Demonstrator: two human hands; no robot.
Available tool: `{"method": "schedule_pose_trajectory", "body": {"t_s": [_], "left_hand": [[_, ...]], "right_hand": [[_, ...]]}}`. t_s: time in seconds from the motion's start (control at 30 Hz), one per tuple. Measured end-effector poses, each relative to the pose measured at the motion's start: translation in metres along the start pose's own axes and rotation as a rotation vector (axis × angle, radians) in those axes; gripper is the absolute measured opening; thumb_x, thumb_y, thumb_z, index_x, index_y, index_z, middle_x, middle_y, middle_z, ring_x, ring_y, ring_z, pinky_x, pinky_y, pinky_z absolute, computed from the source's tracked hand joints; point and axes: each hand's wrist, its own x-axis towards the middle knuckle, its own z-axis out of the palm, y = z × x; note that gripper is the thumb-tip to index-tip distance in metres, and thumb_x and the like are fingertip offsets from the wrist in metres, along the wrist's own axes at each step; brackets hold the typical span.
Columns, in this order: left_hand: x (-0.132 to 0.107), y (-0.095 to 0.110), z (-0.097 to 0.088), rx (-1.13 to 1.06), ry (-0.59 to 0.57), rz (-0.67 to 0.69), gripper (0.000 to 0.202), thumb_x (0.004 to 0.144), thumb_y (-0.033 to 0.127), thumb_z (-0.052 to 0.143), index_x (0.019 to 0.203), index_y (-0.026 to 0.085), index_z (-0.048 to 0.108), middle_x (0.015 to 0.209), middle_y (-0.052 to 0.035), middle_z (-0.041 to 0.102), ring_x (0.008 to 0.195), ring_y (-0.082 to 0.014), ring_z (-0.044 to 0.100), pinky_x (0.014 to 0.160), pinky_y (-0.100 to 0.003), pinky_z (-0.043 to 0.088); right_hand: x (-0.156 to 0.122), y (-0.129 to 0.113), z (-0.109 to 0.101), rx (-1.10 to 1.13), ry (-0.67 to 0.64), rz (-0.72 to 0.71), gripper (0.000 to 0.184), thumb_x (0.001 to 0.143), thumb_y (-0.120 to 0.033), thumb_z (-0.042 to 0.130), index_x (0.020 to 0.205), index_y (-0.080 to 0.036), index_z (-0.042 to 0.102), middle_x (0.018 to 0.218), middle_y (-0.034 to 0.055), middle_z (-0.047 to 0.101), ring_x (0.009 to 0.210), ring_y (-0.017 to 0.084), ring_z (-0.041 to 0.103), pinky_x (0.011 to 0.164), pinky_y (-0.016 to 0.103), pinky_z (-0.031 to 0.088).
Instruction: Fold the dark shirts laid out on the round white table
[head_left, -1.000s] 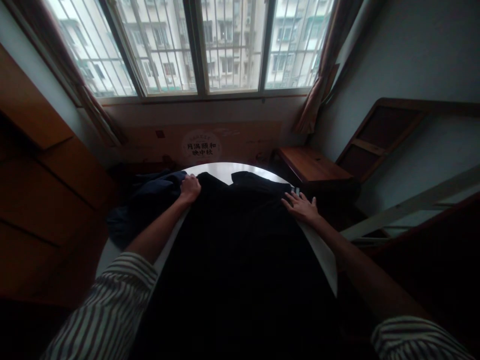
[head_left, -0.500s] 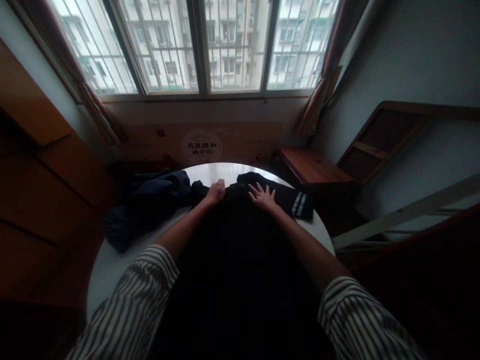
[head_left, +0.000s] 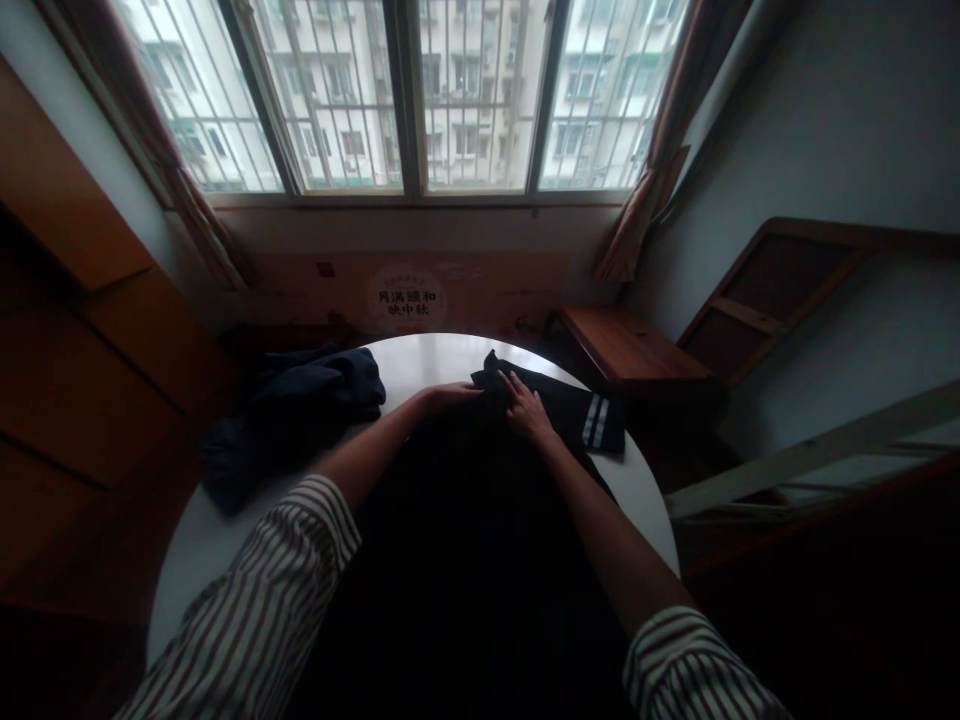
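A black garment stretches toward me over the round white table, its dark lower part hard to make out. One sleeve with two pale stripes lies out to the right. At the garment's far end my left hand is closed on the cloth, its fingertips partly hidden. Close by on the right, my right hand rests on the fabric with fingers stretched out. A flap of black cloth stands up by the fingertips.
A crumpled dark blue garment lies at the table's left edge. Beyond the table to the right is a brown wooden stool or low table. Wooden cabinets stand at left. A barred window fills the back.
My left hand has moved right, bringing the garment's left part inward over it. The right hand has shifted slightly and stays on the cloth. The blue garment lies as before.
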Motion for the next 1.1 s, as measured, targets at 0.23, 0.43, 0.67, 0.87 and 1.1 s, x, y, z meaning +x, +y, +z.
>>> {"method": "schedule_pose_trajectory", "body": {"t_s": [0.23, 0.43, 0.67, 0.87, 1.1], "left_hand": [[-0.012, 0.013, 0.017, 0.086, -0.138, -0.187, 0.044, 0.069, 0.051, 0.081, 0.095, 0.017, 0.075, 0.089, -0.0073, 0.075, 0.088, -0.0264, 0.070, 0.077, -0.035, 0.057], [-0.018, 0.025, 0.007, 0.481, 0.262, -0.013, 0.025, 0.070, 0.027, 0.080, 0.091, 0.014, 0.074, 0.080, -0.0044, 0.073, 0.077, -0.0222, 0.069, 0.074, -0.031, 0.056], [-0.040, 0.044, -0.020, 0.966, 0.892, 0.261, 0.049, 0.089, 0.006, 0.045, 0.136, 0.019, 0.052, 0.132, -0.0166, 0.054, 0.116, -0.0293, 0.058, 0.098, -0.040, 0.045], [-0.042, -0.004, -0.021, 0.982, 0.840, -0.059, 0.050, 0.094, 0.025, 0.050, 0.142, 0.012, 0.043, 0.144, -0.0228, 0.045, 0.129, -0.0344, 0.049, 0.104, -0.044, 0.040], [-0.057, -0.017, -0.064, 0.731, 0.719, -0.237, 0.034, 0.069, 0.035, 0.080, 0.093, 0.013, 0.071, 0.085, -0.0085, 0.073, 0.083, -0.0263, 0.071, 0.070, -0.028, 0.054]], "right_hand": [[-0.002, 0.007, 0.007, -0.069, 0.069, -0.028, 0.078, 0.094, -0.019, 0.040, 0.160, -0.024, -0.002, 0.163, 0.0146, 0.020, 0.144, 0.029, 0.031, 0.112, 0.050, 0.032], [-0.001, 0.000, 0.006, -0.149, 0.025, 0.104, 0.075, 0.097, -0.024, 0.040, 0.160, -0.019, -0.001, 0.151, 0.0157, 0.043, 0.140, 0.028, 0.036, 0.116, 0.051, 0.023], [-0.003, -0.008, -0.001, -0.119, 0.079, 0.170, 0.064, 0.103, -0.050, 0.027, 0.159, -0.024, 0.014, 0.157, 0.0156, 0.035, 0.144, 0.031, 0.029, 0.115, 0.057, 0.021], [-0.002, -0.007, -0.006, -0.072, -0.138, 0.159, 0.069, 0.098, -0.067, 0.019, 0.150, -0.028, 0.042, 0.162, 0.0063, 0.028, 0.148, 0.037, 0.018, 0.115, 0.063, 0.012], [0.001, -0.006, -0.005, -0.071, -0.147, 0.174, 0.058, 0.101, -0.057, 0.022, 0.152, -0.034, 0.037, 0.163, 0.0011, 0.025, 0.149, 0.035, 0.016, 0.115, 0.064, 0.010]]}}
